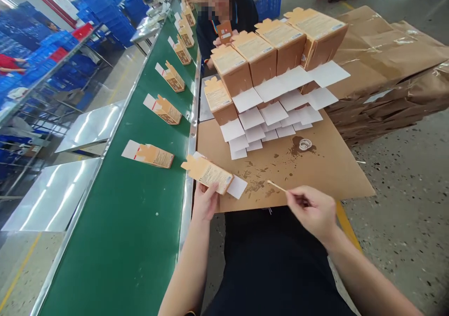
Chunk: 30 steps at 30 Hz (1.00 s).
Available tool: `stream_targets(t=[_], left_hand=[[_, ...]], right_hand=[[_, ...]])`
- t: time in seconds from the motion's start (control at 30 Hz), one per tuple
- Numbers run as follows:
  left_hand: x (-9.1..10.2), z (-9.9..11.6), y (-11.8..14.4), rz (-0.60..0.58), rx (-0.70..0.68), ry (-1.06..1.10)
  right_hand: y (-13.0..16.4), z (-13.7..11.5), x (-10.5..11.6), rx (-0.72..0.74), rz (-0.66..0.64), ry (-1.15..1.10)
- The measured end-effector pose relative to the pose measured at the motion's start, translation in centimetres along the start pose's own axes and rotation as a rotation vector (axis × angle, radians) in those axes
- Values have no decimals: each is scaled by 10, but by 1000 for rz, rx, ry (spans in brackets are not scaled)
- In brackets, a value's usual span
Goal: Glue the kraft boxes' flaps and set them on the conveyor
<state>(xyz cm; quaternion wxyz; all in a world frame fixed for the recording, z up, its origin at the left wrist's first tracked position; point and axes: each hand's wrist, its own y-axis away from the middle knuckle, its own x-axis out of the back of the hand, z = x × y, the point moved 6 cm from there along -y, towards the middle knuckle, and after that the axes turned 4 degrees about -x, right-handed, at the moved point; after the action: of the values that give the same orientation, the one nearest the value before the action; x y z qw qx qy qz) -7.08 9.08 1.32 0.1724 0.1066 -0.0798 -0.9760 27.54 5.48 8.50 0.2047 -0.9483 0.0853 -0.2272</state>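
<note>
My left hand (206,201) is closed round the lower side of an orange-brown carton (212,173), whose flaps stand out at both ends. It holds the carton at the belt-side edge of a cardboard sheet (336,171). Between the thumb and fingers of my right hand (313,211) is a thin cotton swab (277,185), its tip pointing left toward the carton but apart from it. Dark wet spots mark the cardboard below the swab. Beyond them a small clear cup (305,144) sits in a damp patch.
Stacked cartons (261,56) with white flaps rise at the back of the cardboard. On my left runs a green conveyor belt (140,232) carrying a row of similar cartons (156,156). A co-worker (224,7) sits behind the stack, holding a brown piece. Brown paper-wrapped bundles (393,68) lie right.
</note>
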Motion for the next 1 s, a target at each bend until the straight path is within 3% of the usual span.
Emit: stream_targets(t=[0.1, 0.2, 0.4, 0.57, 0.73, 0.87, 1.0], left_hand=[[-8, -11, 6, 39, -33, -31], [-7, -13, 6, 76, -43, -40], [-11, -12, 7, 90, -22, -8], [-18, -5, 9, 65, -45, -42], [-30, -4, 18, 39, -115, -144], [-42, -7, 38, 44, -181, -385], [-50, -6, 49, -2, -201, -613]], right_hand=[[16, -3, -43, 52, -65, 1], [29, 0, -73, 133, -123, 36], [40, 15, -94, 167, -260, 78], [26, 26, -90, 114, -284, 113], [5, 36, -71, 15, -178, 110], [3, 37, -44, -75, -44, 75], [9, 30, -24, -114, 7, 48]])
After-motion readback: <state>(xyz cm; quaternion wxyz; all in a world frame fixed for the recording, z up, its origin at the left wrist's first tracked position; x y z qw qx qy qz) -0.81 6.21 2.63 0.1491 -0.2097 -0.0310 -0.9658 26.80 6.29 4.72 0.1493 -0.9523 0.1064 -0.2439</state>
